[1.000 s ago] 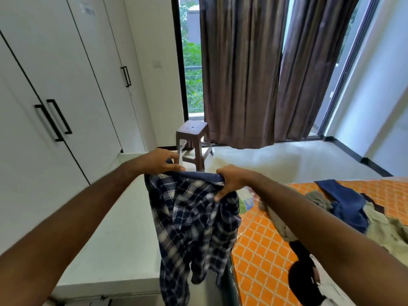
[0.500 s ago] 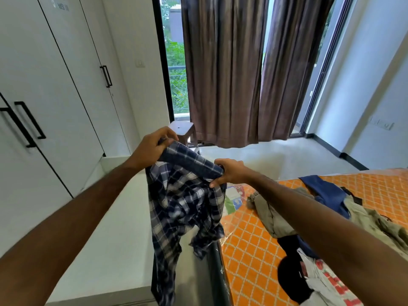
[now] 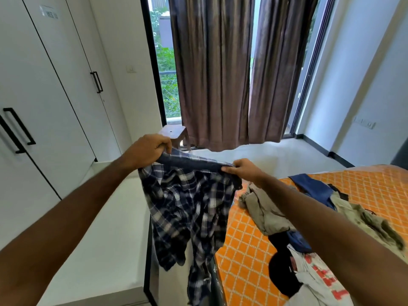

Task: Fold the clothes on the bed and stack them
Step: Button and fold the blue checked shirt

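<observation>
My left hand (image 3: pixel 147 149) gripped one end of the plaid shirt's (image 3: pixel 187 206) collar edge, fingers curled over the cloth; my right hand (image 3: pixel 242 171) pinched the other end, thumb on top. The shirt was held up in the air between both hands, hanging down beside the bed's (image 3: pixel 245 250) near corner, over the floor gap. On the orange-patterned bed lay unfolded clothes: a khaki garment (image 3: pixel 262 208), a blue garment (image 3: pixel 313 188), an olive garment (image 3: pixel 371 224) and a white printed shirt (image 3: pixel 318 281). Beyond stood a brown stool (image 3: pixel 173 132), brown curtains (image 3: pixel 231 74) and white wardrobe doors (image 3: pixel 44 96).
</observation>
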